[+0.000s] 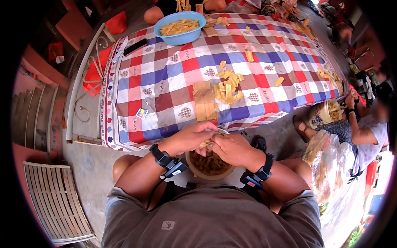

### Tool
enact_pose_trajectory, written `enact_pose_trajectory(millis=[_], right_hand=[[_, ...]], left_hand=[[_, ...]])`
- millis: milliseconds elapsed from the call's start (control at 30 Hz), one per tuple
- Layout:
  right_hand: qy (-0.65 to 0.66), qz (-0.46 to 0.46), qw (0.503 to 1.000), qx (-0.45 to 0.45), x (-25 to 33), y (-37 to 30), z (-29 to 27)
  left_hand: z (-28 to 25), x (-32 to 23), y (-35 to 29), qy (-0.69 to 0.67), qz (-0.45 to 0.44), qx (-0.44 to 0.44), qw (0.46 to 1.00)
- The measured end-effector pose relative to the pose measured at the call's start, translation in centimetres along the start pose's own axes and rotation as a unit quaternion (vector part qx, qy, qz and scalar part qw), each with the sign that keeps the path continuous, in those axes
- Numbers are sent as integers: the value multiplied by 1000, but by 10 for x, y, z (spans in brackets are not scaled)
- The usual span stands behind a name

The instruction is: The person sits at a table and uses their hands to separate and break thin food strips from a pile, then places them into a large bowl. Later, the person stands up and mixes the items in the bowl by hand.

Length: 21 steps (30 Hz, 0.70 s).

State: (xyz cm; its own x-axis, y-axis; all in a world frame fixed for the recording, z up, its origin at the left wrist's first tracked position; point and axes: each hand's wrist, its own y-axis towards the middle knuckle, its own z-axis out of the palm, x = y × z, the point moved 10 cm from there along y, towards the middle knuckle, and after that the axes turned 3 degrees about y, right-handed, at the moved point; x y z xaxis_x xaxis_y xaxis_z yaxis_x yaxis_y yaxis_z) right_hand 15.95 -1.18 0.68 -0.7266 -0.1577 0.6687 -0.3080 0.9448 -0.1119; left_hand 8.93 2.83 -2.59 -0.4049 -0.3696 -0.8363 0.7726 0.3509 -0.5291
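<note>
My left hand (188,139) and my right hand (235,149) meet at the near table edge, fingers pinched together around a small pale-yellow folded strip (204,144). Both thumbs and fingertips press on it and hide much of its shape. Directly below, between my knees, stands a round pale bucket (213,177) holding many brownish-yellow pieces. Just beyond my hands, a stack of flat tan strips (203,99) lies at the table's near side. Beside that stack, to the right, is a loose heap of short yellow folded pieces (227,87).
A checked cloth (165,99) covers the table. On it are a blue basin (178,40) of yellow strips, a black phone (135,47) and a small colourful packet (142,113). At right, a seated person (368,132) has a bucket (320,115); plastic bags (326,161) lie nearer.
</note>
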Motion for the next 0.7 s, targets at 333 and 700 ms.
enact_pose_trajectory(millis=[333,700], right_hand=[[-20,-19,998,-50,9,-11,-17],[-35,-38,990,-129,20,-25,-31]], left_hand=[[-2,1,10,0,65,-59,996],[-27,5,12,-6,80,-143,987]])
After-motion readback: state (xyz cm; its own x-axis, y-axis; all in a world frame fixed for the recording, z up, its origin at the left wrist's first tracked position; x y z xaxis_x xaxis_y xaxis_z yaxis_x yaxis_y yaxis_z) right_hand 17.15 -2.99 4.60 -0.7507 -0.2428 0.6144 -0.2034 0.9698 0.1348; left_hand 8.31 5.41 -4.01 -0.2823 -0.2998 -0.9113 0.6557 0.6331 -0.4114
